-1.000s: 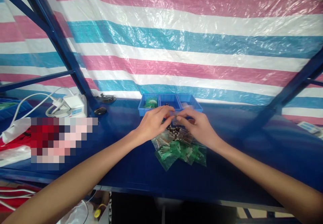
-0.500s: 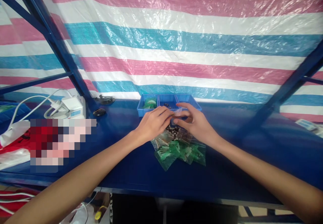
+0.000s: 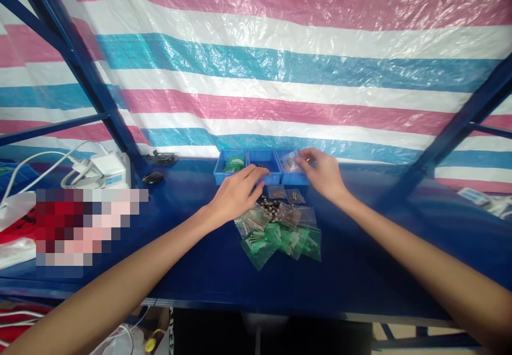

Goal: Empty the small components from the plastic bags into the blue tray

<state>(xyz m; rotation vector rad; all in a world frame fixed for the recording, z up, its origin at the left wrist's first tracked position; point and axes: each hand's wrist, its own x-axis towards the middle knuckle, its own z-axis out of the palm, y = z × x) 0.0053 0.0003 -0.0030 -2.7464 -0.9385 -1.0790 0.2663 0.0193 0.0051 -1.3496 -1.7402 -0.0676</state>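
My right hand [image 3: 324, 172] is at the right compartment of a blue divided tray [image 3: 224, 178], its thumb and fingers pinching the edge of a small clear plastic bag [image 3: 289, 162]. The bag's contents are too small to tell. My left hand [image 3: 242, 190] hovers in front of the tray's middle compartment, thumb and index finger apart, holding nothing. Just right of it lie small clear bags of screws [image 3: 277, 191] and a pile of loose dark metal parts [image 3: 272, 210]. Nearer me, several green bags [image 3: 262, 243] of thin pale pieces overlap. A green bag [image 3: 235, 162] sits in the left compartment.
The blue table [image 3: 192, 275] carries a white power strip [image 3: 120, 176] with plugs and cables at the left, beside a black mouse [image 3: 153, 178]. A striped tarpaulin [image 3: 280, 72] hangs behind, between blue metal posts. White cables [image 3: 490, 203] lie at the far right.
The small clear bag, earlier between both hands before the tray, has moved right and away into the right compartment with my right hand. My left hand has let go and its fingers have opened.
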